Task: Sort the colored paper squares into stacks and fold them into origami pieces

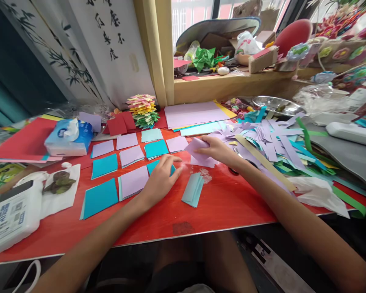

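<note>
My right hand [217, 149] pinches a lilac sheet of paper [197, 146], lifted a little above another lilac sheet [203, 160] on the red table. My left hand [162, 176] has its fingers stretched out and holds nothing; it partly covers a teal paper stack [152, 166]. A folded light-blue paper [192, 189] lies in front, between my hands. Left of my left hand are several small stacks of cut paper, among them a lilac stack [134, 181] and a teal stack [100, 198].
Loose paper strips [270, 138] are heaped at the right, with scissors [234, 169] partly under my right forearm. Large paper sheets [195, 115] and a folded-paper tower [142, 112] stand at the back. A tissue pack [68, 138] and a white container [15, 215] are at the left.
</note>
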